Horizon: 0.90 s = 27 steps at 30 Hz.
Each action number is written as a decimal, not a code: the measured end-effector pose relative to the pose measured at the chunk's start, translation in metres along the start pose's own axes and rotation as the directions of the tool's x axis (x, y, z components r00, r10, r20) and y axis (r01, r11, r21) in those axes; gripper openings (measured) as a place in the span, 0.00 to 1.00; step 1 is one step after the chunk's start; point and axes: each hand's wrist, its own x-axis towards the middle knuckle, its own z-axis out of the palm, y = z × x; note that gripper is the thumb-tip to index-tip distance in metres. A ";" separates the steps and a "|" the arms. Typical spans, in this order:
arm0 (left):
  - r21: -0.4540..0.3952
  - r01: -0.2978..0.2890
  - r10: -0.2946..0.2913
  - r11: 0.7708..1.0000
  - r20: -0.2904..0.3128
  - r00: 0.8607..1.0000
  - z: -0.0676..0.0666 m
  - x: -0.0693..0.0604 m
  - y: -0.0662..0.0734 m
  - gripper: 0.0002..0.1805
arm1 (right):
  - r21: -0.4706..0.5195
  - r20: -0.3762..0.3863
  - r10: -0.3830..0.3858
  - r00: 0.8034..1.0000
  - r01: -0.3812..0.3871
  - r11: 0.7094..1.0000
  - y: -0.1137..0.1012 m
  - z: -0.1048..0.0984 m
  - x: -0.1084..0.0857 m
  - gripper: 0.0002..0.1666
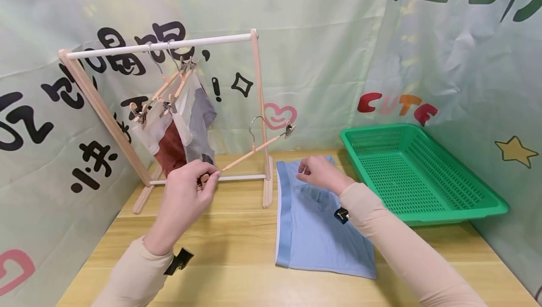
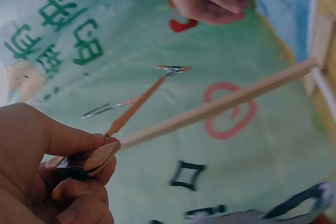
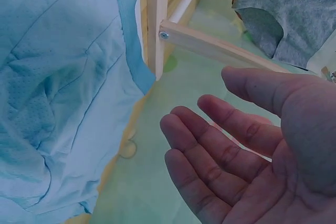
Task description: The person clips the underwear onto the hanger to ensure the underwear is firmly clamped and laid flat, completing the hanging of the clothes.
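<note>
My left hand (image 1: pixel 188 194) pinches one end of a wooden clip hanger (image 1: pixel 250 152), at its clip. The hanger slants up to the right, its metal hook pointing up and its other clip (image 1: pixel 290 129) holding nothing. In the left wrist view, thumb and fingers press round the wooden clip (image 2: pixel 102 157). Above the light blue boxer briefs (image 1: pixel 326 231) hovers my right hand (image 1: pixel 323 173), with nothing in it. Its fingers are loosely bent and apart in the right wrist view. The briefs lie flat on the table, waistband to the left.
A wooden drying rack (image 1: pixel 258 85) with a white top bar stands at the back left. Two clip hangers on it bear grey garments (image 1: pixel 199 118) and a white and dark red one (image 1: pixel 171 142). Right of the briefs sits a green plastic basket (image 1: pixel 423 217).
</note>
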 end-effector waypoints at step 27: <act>-0.144 0.417 -0.376 0.897 0.247 0.893 0.105 -0.062 -0.040 0.08 | -0.131 0.199 0.101 0.975 -0.076 0.988 0.010 0.021 -0.001 0.18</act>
